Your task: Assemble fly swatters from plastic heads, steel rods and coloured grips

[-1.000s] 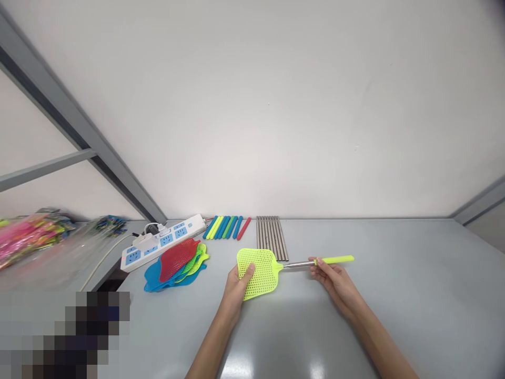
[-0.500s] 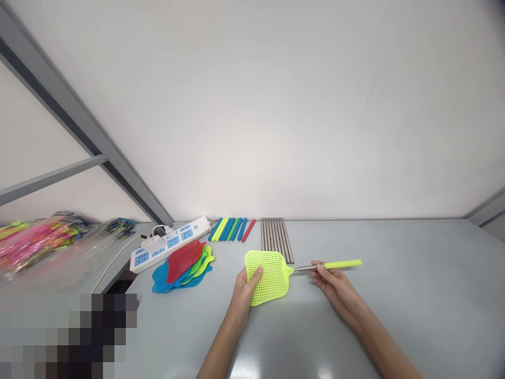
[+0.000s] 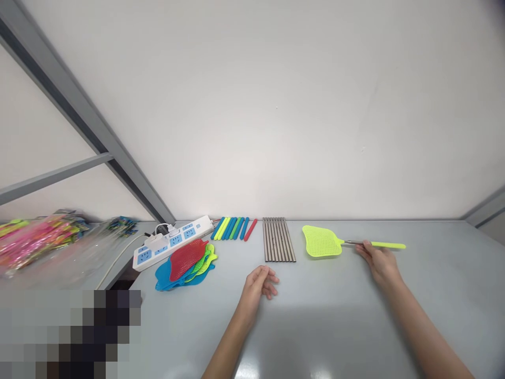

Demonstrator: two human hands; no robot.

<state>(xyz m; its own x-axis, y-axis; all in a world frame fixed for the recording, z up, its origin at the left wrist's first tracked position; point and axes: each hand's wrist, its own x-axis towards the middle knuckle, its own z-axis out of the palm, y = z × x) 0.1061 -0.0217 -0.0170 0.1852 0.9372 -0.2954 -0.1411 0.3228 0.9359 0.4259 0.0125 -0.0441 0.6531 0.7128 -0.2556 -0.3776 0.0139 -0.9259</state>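
My right hand (image 3: 379, 261) grips a yellow-green fly swatter (image 3: 322, 242) by its metal rod, close to the yellow handle. The swatter's perforated head points left, over the table's back half. My left hand (image 3: 258, 287) is empty, its fingers loosely curled and apart, in front of a row of metal rods (image 3: 278, 240). Further left is a row of coloured handles (image 3: 232, 228) in blue, yellow, green and red. Loose swatter heads lie in an overlapping pile, with a red head (image 3: 187, 260) on top and a blue head (image 3: 168, 277) beneath.
A white power strip (image 3: 173, 243) with plugs lies behind the swatter heads. Clear plastic bags of bright packed items (image 3: 51, 239) sit at the far left. A wall (image 3: 276, 131) rises behind the grey table (image 3: 315, 326), and a metal frame post (image 3: 84, 108) slants at left.
My left hand has let go of the swatter's head. My right hand has carried the swatter right and towards the back of the table.
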